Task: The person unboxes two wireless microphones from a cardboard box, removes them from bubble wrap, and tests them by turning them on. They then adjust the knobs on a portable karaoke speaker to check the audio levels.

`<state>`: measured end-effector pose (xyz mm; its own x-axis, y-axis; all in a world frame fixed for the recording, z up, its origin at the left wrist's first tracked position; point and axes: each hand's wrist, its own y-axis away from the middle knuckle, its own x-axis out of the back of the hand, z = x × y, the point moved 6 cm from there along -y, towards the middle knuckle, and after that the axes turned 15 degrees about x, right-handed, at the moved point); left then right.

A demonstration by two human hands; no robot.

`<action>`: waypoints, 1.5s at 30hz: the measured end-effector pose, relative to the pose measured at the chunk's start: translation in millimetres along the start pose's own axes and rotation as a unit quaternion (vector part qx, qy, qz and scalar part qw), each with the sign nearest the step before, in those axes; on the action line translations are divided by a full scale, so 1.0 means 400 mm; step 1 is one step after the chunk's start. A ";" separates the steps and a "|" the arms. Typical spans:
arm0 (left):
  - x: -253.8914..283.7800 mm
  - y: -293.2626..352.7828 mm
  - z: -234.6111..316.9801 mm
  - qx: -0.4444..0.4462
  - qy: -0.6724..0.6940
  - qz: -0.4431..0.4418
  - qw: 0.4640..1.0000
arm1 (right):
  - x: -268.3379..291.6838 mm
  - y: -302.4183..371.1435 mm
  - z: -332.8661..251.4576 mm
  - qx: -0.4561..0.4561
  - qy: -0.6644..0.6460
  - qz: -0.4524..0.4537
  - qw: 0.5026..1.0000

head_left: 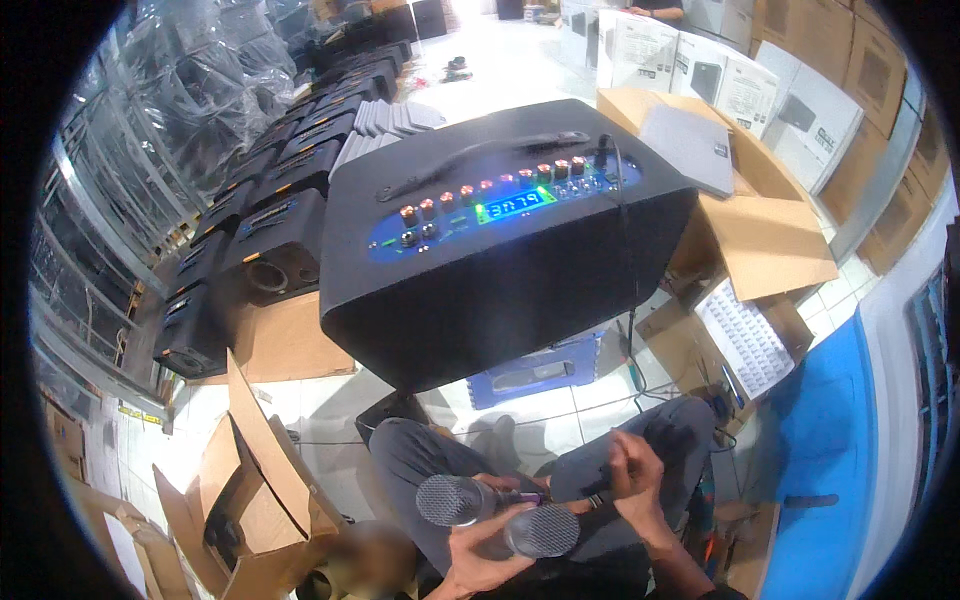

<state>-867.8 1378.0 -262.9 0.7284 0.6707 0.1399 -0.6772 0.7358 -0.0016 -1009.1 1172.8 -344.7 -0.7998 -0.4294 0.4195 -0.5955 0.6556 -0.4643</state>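
Head view: two round-headed grey-mesh microphones (543, 531) held in left hand (482, 560), fingers wrapped; right hand (638, 478) half-curled, contents unclear; microphones best kept from knocking.

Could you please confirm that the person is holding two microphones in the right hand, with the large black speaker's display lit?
Not quite: the hand is wrong. The head view shows the two microphones in the left hand, with the right hand apart from them. The large black speaker does have its display lit.

Trousers (405, 465) dark grey, matte cloth; forearms (682, 568) bare; hands (638, 480) bare.
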 end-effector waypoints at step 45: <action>-0.059 -0.009 0.290 -0.155 0.067 0.237 0.957 | 0.186 -0.568 -0.343 0.347 0.222 0.054 0.909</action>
<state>-894.7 1348.4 -151.2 0.3676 0.9267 -0.0782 -0.8865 0.3237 -0.3306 -922.8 1077.1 -101.2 -0.8383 0.0087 0.5451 -0.5436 0.0619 -0.8370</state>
